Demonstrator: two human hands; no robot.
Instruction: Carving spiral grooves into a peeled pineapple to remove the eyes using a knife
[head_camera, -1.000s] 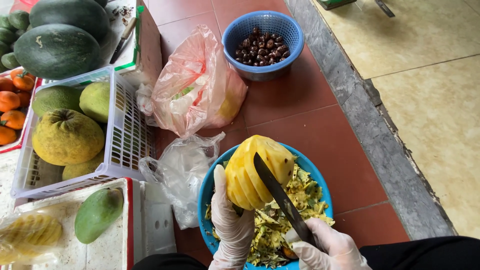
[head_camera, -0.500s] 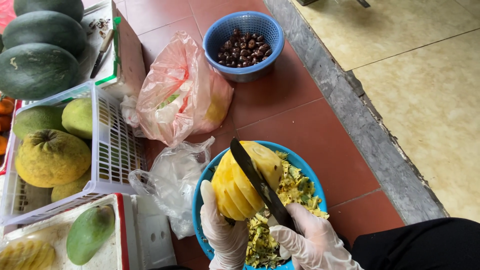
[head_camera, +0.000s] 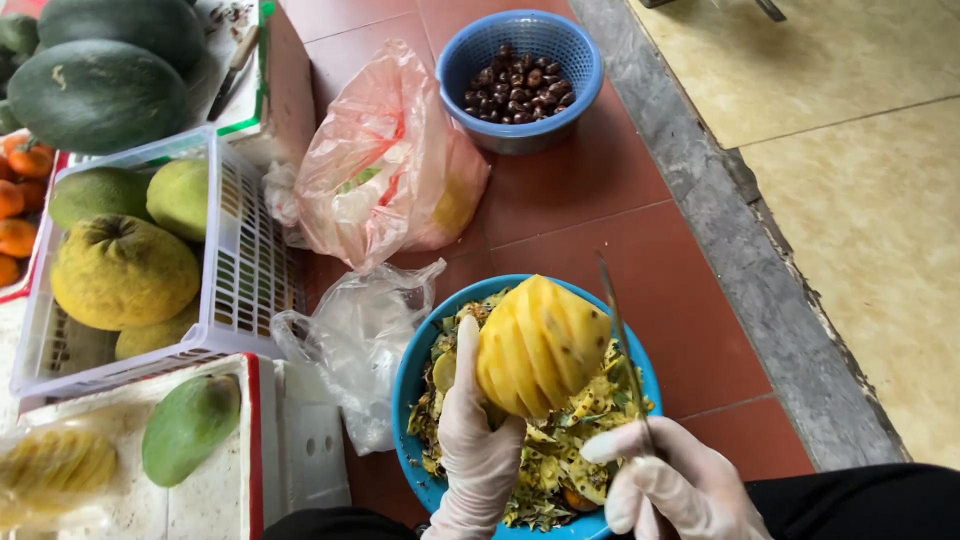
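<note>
Peeled pineapple (head_camera: 540, 345), long axis tilted up-right over blue basin (head_camera: 415, 360), cupped from below-left by left hand (head_camera: 480, 450) fingers; right hand (head_camera: 680, 490) fingers pinching knife (head_camera: 622, 340) just beside.

A small blue basket (head_camera: 523, 72) of dark brown nuts sits at the upper centre on the red tiled floor (head_camera: 640, 230). A pink plastic bag (head_camera: 385, 165) lies left of it. A white crate (head_camera: 240, 250) of green-yellow fruit fills the left, with dark melons (head_camera: 100, 90) above.
</note>
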